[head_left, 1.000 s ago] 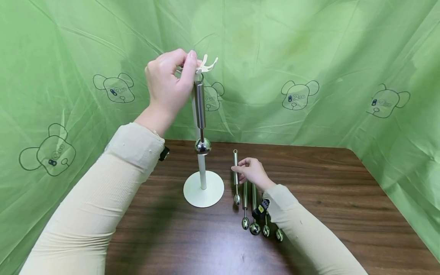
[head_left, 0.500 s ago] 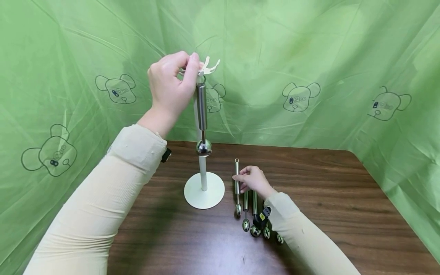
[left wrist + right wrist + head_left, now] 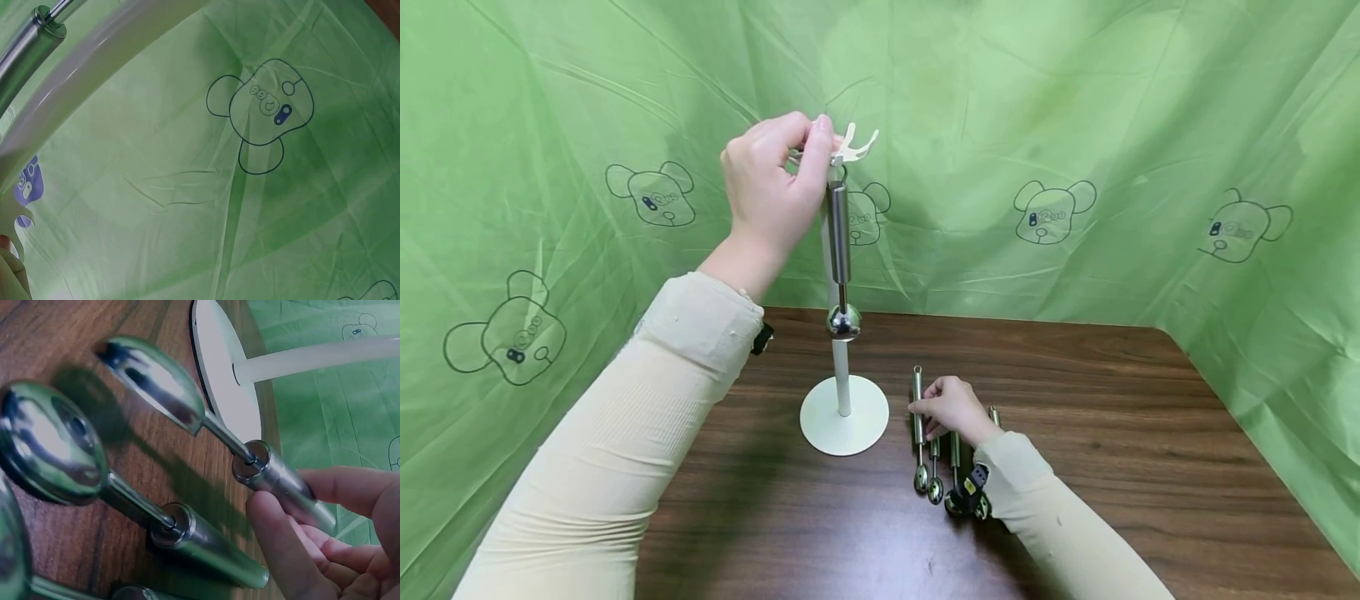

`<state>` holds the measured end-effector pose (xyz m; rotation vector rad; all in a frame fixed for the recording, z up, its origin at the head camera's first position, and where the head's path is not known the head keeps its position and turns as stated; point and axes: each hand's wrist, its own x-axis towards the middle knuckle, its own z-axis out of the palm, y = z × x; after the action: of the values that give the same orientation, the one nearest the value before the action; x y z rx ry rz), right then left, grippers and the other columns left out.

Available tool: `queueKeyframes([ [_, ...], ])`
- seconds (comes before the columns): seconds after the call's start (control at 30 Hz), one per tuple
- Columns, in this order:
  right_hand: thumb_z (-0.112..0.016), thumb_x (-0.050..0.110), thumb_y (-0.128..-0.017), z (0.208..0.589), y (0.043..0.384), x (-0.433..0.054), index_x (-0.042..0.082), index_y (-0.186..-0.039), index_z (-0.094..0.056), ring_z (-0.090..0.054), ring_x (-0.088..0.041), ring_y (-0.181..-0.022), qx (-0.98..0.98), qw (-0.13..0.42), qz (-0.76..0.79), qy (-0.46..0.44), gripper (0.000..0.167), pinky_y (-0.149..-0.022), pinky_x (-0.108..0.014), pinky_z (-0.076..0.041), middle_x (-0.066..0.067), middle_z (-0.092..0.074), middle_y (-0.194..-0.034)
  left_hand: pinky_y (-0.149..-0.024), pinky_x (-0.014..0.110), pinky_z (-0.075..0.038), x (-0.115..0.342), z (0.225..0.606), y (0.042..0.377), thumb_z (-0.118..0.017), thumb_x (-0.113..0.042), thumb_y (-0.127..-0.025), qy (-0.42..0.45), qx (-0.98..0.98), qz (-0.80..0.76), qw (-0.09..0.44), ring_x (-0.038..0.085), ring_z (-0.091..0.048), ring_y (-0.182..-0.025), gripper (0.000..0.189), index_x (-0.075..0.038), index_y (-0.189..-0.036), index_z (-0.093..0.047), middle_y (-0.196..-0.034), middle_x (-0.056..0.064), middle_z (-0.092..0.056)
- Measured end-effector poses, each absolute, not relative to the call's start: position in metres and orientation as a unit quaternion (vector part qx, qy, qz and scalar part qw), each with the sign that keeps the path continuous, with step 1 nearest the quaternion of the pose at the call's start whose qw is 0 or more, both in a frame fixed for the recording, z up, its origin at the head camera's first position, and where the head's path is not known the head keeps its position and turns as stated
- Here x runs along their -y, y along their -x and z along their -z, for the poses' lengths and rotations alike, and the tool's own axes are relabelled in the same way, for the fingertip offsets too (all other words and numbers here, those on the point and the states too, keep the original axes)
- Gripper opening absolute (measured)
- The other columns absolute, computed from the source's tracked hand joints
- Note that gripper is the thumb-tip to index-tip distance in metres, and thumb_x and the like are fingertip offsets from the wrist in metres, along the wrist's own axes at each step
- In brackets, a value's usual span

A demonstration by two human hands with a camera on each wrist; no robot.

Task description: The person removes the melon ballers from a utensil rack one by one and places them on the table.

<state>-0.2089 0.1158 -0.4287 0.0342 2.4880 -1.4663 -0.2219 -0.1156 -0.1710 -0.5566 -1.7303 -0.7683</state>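
Observation:
My left hand [image 3: 775,171] grips the top of a white utensil stand [image 3: 842,375], next to its curved hooks [image 3: 853,148]. From that top hangs a steel scoop [image 3: 838,237] with a round bowl, upright beside the pole. Low over the table, right of the stand's base, my right hand [image 3: 957,407] pinches the handle of a second steel scoop [image 3: 918,408] between thumb and fingers. In the right wrist view this held scoop [image 3: 159,384] has an oval bowl, and its shadow falls on the wood. The left wrist view catches the hanging scoop's handle [image 3: 28,53] at its edge.
More steel scoops lie side by side on the brown wooden table [image 3: 760,517]: one [image 3: 935,483] close beside the held scoop, others partly under my right wrist. A green curtain [image 3: 955,100] with bear drawings encloses the back and sides.
My right hand has drawn the scoop towards me, its bowl now nearly level with the neighbouring scoop's. The left hand stays at the stand's top, and the hanging scoop keeps its place.

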Motion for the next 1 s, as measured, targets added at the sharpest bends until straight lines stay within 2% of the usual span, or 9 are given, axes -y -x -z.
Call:
queueKeyframes([
  [0.23,-0.078,0.010,-0.081,0.431,0.206,-0.112,0.002,-0.083,-0.058,-0.067,-0.021,-0.047,-0.869,0.126,0.479,-0.017,0.022,-0.051,-0.033,-0.058,-0.012,-0.067,-0.075,-0.062,0.018,-0.038,0.115,0.171,0.222,-0.052,-0.022,-0.098,0.235,0.732,0.325,0.551,0.025,-0.066,-0.067,0.038,-0.001,-0.071,-0.068,-0.085,0.010,-0.077],
  [0.5,-0.078,0.009,-0.080,0.431,0.204,-0.105,0.000,-0.085,-0.058,-0.068,-0.023,-0.047,-0.875,0.131,0.466,-0.010,0.023,-0.050,-0.033,-0.057,-0.015,-0.068,-0.077,-0.061,0.019,-0.037,0.115,0.171,0.222,-0.052,-0.022,-0.098,0.234,0.731,0.327,0.551,0.026,-0.066,-0.067,0.038,-0.001,-0.070,-0.068,-0.086,0.010,-0.078],
  [0.73,-0.078,0.008,-0.078,0.435,0.202,-0.102,0.001,-0.084,-0.055,-0.067,-0.021,-0.044,-0.880,0.127,0.457,-0.001,0.025,-0.049,-0.032,-0.057,-0.014,-0.067,-0.073,-0.061,0.017,-0.035,0.115,0.171,0.221,-0.052,-0.022,-0.098,0.232,0.731,0.328,0.551,0.027,-0.066,-0.067,0.038,-0.001,-0.070,-0.068,-0.086,0.010,-0.078],
  [1.0,-0.077,0.004,-0.077,0.438,0.200,-0.099,0.007,-0.068,-0.048,-0.069,-0.025,-0.048,-0.880,0.130,0.457,0.016,0.030,-0.049,-0.033,-0.057,-0.014,-0.066,-0.064,-0.061,0.019,-0.037,0.115,0.171,0.220,-0.052,-0.022,-0.098,0.231,0.732,0.328,0.551,0.027,-0.067,-0.068,0.038,-0.001,-0.070,-0.068,-0.086,0.010,-0.078],
])
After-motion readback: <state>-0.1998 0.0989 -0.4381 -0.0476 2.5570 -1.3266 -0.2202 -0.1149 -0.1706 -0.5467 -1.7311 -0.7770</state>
